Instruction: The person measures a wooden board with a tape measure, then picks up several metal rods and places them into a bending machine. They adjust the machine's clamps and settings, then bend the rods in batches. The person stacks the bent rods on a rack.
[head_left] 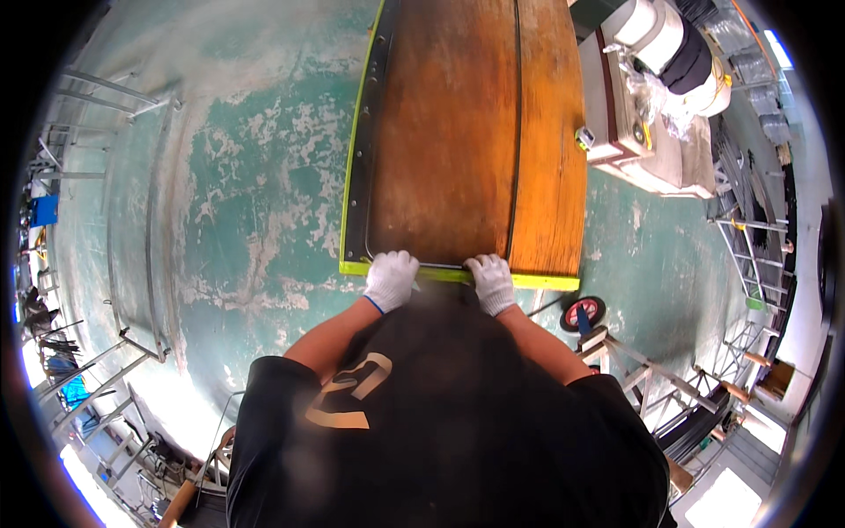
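A long wooden-topped table [449,132] with yellow-green edging reaches away in front of me. On it lies a thin metal rod frame [440,265], its near bar running along the table's near edge and a dark long side continuing up the wood. My left hand [392,277], in a white knitted glove, is closed around the near bar by its left corner. In a matching glove, my right hand [491,280] is closed on the bar near the right corner. Both hands rest at the table's near edge, and their thumbs are mostly hidden.
A tape measure [584,138] sits at the table's right edge. Beyond it stands a cabinet [660,163] bearing white rolls and plastic wrap. A red-hubbed wheel [583,313] is close on my right. Metal frames [132,361] stand at left; rollered racks [669,387] stand at lower right.
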Available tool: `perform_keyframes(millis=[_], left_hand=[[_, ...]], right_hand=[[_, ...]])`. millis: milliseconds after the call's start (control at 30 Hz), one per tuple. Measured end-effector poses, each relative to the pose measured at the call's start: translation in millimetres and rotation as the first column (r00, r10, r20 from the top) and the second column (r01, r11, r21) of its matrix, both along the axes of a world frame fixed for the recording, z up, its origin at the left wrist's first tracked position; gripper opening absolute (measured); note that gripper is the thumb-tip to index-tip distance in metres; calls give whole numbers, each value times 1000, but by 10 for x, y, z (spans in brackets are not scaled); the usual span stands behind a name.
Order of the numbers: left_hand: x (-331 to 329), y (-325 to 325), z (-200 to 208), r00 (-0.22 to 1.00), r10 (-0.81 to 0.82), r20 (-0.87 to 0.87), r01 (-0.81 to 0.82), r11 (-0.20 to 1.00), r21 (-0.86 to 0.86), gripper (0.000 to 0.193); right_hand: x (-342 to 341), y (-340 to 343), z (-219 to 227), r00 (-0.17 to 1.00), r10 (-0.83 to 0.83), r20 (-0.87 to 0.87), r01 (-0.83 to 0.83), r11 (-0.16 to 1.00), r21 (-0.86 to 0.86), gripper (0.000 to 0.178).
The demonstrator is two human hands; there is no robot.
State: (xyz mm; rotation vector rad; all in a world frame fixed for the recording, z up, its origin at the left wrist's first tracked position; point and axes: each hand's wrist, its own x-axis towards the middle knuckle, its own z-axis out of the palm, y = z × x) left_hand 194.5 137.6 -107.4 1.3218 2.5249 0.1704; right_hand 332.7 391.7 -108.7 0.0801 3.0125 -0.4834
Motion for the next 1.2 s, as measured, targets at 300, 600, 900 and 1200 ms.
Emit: perform_keyframes(millis=[300, 600, 900, 1200], left_hand=[[-79, 18, 72, 979, 109, 170, -97, 992, -79, 25], [-3, -156, 410, 881, 318, 351, -440, 825, 355, 32], [458, -575, 418, 470, 683, 560, -864, 485, 134, 28], [1147, -1033, 707, 152, 881, 449, -988, 150, 41, 29]], right_hand=[[-25, 10, -23, 998, -4, 55, 3, 1000, 31, 36], [-639, 1187, 377, 925, -274, -262, 303, 950, 78, 35], [-2202, 3947, -127, 859, -478, 181, 305, 764, 569, 66], [-2281, 3765, -1305, 873, -483, 64, 432, 829, 355, 36]])
